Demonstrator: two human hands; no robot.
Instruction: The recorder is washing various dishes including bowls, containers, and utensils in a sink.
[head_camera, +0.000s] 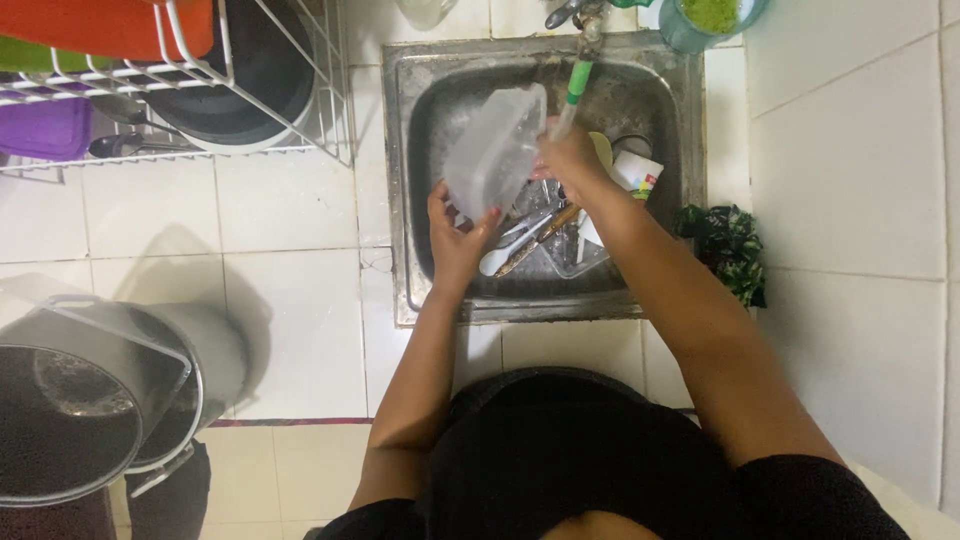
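Note:
I hold a clear plastic container (495, 148) over the steel sink (415, 180), tilted under the tap (582, 35) with its green spout. My left hand (457, 237) grips the container's lower edge from below. My right hand (572, 165) is against its right side, just under the spout. In the basin below lie several spoons and utensils (530, 235), a clear dish (575, 255) and a white carton (638, 172).
A wire dish rack (300, 110) at the left holds a dark pan, an orange board and a purple box. Metal pots (90, 400) stand at lower left. A dark green cloth (728, 250) lies right of the sink, with a green-filled cup (705, 20) above.

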